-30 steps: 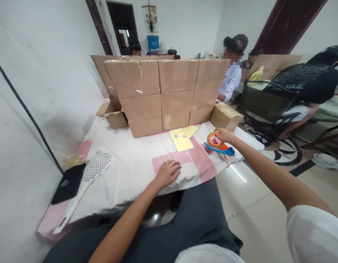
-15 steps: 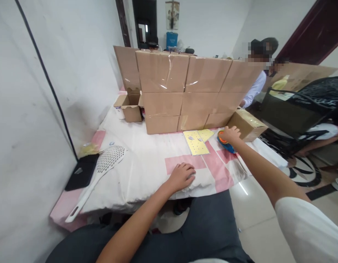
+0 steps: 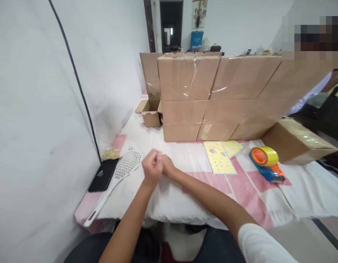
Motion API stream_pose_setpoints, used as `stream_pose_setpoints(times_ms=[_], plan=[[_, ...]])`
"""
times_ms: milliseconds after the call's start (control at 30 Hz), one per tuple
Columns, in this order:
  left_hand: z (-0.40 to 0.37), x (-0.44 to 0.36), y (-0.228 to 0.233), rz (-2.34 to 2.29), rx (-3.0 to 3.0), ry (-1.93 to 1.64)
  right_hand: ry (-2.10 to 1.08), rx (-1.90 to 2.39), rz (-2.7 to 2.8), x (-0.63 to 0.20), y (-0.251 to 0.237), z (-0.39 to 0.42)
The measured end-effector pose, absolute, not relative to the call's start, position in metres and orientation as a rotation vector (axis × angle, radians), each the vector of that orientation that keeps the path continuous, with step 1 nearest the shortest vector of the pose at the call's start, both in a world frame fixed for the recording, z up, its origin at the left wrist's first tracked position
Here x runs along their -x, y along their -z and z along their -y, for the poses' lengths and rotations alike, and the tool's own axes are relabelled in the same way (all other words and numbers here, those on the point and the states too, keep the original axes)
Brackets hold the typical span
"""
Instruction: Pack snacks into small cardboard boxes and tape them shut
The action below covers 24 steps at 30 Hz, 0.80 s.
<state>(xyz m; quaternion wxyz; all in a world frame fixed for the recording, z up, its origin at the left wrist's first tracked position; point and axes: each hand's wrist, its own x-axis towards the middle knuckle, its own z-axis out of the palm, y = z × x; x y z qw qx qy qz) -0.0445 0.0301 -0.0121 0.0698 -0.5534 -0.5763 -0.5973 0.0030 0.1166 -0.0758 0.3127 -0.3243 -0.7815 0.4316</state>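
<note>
Over the white and pink cloth, my left hand [image 3: 152,168] is curled into a fist. Pressed against it is my right hand [image 3: 167,165], also closed, its fingers mostly hidden behind the left. Whatever lies inside the fists, if anything, cannot be seen. Just left of them lies a white slotted skimmer [image 3: 127,164] with a long handle. Off to the right, a blue and orange tape dispenser [image 3: 267,171] carries a roll of yellow tape [image 3: 271,155]. Between hands and dispenser, a dotted yellow paper piece [image 3: 220,159] lies flat, with small greyish bits on it.
A wall of taped cardboard boxes [image 3: 185,80] rises across the table's back. One small open carton [image 3: 151,118] stands at its left end, a larger box [image 3: 300,142] at its right. A black phone-like slab [image 3: 104,176] lies by the wall. Someone sits at far right.
My right hand has left the tape dispenser and moved left to meet my left hand, which has lifted leftward and closed. The view has turned left.
</note>
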Motion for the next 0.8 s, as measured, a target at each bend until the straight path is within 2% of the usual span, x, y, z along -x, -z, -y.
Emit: stream_pose_setpoints(times_ms=[100,200,333,433,533,667,800], plan=[[-0.051,0.096,0.012,1.919,1.368,1.866,-1.119,0.943,2.015,0.035,0.082,-0.125],[-0.091,0.136,0.011,2.083,1.258,1.712,-1.124,1.021,1.953,0.045,0.090,-0.133],[-0.182,0.177,-0.015,2.235,1.440,1.312,-1.214,1.013,1.884,0.044,0.103,-0.140],[-0.255,0.195,-0.037,2.445,1.623,0.854,-1.317,0.950,1.798,0.047,0.108,-0.145],[-0.298,0.202,-0.049,2.667,1.657,0.472,-1.387,0.911,1.737,0.051,0.108,-0.149],[-0.284,0.213,-0.069,2.662,1.545,0.442,-1.473,0.849,1.634,0.050,0.102,-0.152],[-0.197,0.225,-0.096,2.507,1.306,0.598,-1.534,0.781,1.527,0.045,0.096,-0.156]])
